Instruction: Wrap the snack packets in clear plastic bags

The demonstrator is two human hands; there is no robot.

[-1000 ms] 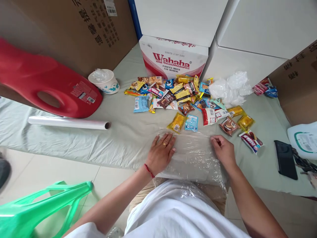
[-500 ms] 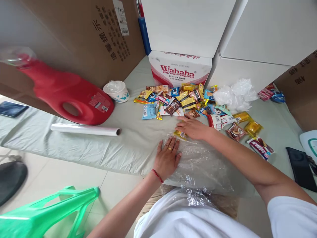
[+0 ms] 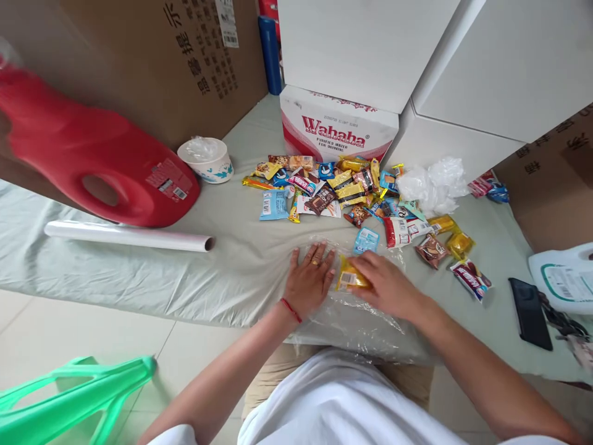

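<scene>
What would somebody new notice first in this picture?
Probably the big red plastic bottle with its looped handle, at the left. Next, the heap of colourful wrapped snacks by the white and red cardboard box. Nearer, the right hand holds a yellow-wrapped snack beside the left hand, flat on clear plastic film.

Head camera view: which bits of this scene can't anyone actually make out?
All in the head view:
Yellow packet: part of it, covered by the right hand.
Left hand: its palm, hidden by the back of the hand.
Snack pile: lower packets, covered by those on top.
Red bottle: one end, cut off by the left edge.
Green stool: cut off by the left and bottom edges.
</scene>
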